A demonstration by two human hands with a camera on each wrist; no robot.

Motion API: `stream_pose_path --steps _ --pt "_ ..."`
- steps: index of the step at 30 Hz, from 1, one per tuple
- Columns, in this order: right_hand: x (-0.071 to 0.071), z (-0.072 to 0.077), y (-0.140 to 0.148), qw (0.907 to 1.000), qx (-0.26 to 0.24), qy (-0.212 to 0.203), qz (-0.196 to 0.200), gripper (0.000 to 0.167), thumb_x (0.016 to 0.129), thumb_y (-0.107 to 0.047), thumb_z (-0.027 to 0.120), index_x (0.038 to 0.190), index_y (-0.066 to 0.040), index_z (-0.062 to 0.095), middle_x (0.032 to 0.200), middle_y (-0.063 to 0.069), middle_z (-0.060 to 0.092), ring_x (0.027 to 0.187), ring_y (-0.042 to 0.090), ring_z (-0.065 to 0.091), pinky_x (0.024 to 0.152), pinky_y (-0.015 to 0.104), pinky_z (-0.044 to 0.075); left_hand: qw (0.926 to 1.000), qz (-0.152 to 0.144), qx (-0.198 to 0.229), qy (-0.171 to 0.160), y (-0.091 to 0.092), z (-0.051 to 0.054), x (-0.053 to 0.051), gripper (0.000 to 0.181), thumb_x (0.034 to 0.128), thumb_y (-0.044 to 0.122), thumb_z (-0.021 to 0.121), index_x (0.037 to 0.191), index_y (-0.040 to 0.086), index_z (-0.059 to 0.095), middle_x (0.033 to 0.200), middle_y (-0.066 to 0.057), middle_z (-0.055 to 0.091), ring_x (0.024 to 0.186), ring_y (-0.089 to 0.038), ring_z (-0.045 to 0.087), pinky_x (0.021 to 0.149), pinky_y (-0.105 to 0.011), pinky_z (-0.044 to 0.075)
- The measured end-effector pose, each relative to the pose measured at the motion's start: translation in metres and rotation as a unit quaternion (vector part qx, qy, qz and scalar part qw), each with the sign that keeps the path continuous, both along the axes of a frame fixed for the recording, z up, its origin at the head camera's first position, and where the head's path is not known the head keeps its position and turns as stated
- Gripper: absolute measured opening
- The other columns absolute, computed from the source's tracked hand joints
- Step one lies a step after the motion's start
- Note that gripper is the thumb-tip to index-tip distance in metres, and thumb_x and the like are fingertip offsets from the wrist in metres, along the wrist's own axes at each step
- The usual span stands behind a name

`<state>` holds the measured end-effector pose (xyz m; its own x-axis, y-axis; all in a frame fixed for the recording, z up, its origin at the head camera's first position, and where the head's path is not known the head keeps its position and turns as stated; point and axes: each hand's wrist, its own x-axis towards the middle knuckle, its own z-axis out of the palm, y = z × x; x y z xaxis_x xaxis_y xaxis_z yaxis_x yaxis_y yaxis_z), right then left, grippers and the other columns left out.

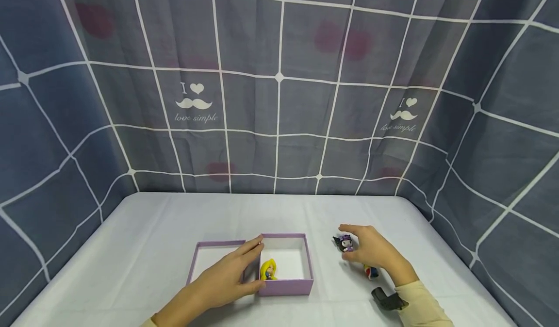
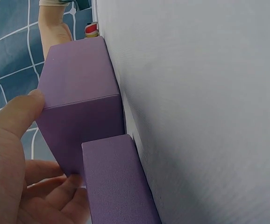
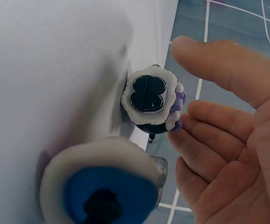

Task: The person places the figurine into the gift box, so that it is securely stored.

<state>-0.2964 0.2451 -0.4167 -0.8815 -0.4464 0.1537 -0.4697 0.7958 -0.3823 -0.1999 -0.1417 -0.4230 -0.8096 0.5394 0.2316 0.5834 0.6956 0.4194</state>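
My left hand [image 1: 227,278] spans the left side of an open purple box [image 1: 286,287], thumb at the near corner and fingertips at the far one. In the left wrist view, the thumb touches an edge of that box [image 2: 79,121]. A yellow-haired doll figurine [image 1: 268,269] is inside it. My right hand [image 1: 373,249] has thumb and fingers spread around a small figurine with a black pointed hat [image 1: 345,242]. In the right wrist view, this figurine [image 3: 151,98] lies with its underside facing the camera, and a gap shows between it and the thumb.
A second figurine [image 1: 370,271], in red, yellow and blue, lies on the white tabletop [image 1: 332,307] beneath the right hand. The shallower purple tray or lid [image 1: 214,249] adjoins the box on its left, partly covered by the left hand. A grid-patterned curtain [image 1: 249,99] encloses the table's back and sides.
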Motion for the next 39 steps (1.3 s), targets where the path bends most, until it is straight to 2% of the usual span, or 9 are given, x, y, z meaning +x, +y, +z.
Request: stream_pose_path --steps 6,16,21,28,35,39 --pt "0.0002 0.0027 0.0000 0.9999 0.011 -0.008 0.002 0.066 0.073 -0.021 0.084 0.132 -0.005 0.060 0.128 0.012 0.062 0.102 0.021 0.059 0.093 0.047 0.047 1.0000 0.001 0.002 -0.001 -0.0004 0.0024 -0.0005 0.084 0.0903 0.059 0.059 0.148 0.002 0.039 0.159 -0.004 0.025 0.139 -0.024 0.034 0.107 -0.045 0.038" --pt "0.0026 -0.0012 0.0017 0.9994 0.023 -0.024 0.008 0.060 0.073 -0.010 0.078 0.129 -0.003 0.061 0.124 0.013 0.064 0.093 0.019 0.057 0.080 0.041 0.048 1.0000 0.004 0.005 -0.006 0.0008 -0.0001 0.0037 0.082 0.0908 0.057 0.059 0.148 0.002 0.039 0.159 -0.004 0.024 0.139 -0.026 0.034 0.107 -0.047 0.037" --pt "0.0012 0.0010 0.0028 0.9994 0.023 -0.022 0.008 0.058 0.074 -0.012 0.079 0.128 -0.005 0.063 0.121 0.013 0.065 0.098 0.019 0.059 0.085 0.044 0.050 1.0000 0.002 0.003 -0.005 0.0004 0.0006 0.0025 0.083 0.0909 0.058 0.059 0.148 0.001 0.038 0.159 -0.005 0.024 0.139 -0.026 0.034 0.107 -0.046 0.037" --pt "-0.0008 0.0027 0.0077 0.9992 0.012 -0.004 0.037 0.053 0.075 -0.018 0.083 0.123 -0.003 0.066 0.117 0.009 0.068 0.111 0.032 0.061 0.092 0.053 0.049 1.0000 -0.002 0.004 0.000 -0.0002 0.0006 -0.0005 0.084 0.0908 0.059 0.058 0.148 0.001 0.038 0.159 -0.005 0.024 0.139 -0.025 0.034 0.107 -0.045 0.037" --pt "-0.0004 0.0009 0.0076 0.9997 -0.012 -0.007 0.018 0.054 0.074 -0.023 0.085 0.123 -0.006 0.067 0.118 0.007 0.068 0.114 0.032 0.060 0.093 0.053 0.049 1.0000 0.000 0.001 -0.006 0.0005 0.0003 0.0010 0.083 0.0909 0.058 0.058 0.148 0.002 0.039 0.160 -0.003 0.023 0.139 -0.027 0.034 0.107 -0.046 0.037" --pt "-0.0010 0.0020 0.0062 0.9995 -0.016 0.007 0.028 0.054 0.074 -0.024 0.085 0.122 -0.006 0.067 0.118 0.007 0.068 0.112 0.031 0.061 0.092 0.051 0.050 1.0000 0.001 -0.002 -0.004 0.0004 0.0002 0.0013 0.083 0.0907 0.059 0.058 0.148 0.002 0.039 0.160 -0.003 0.024 0.139 -0.026 0.034 0.107 -0.046 0.037"
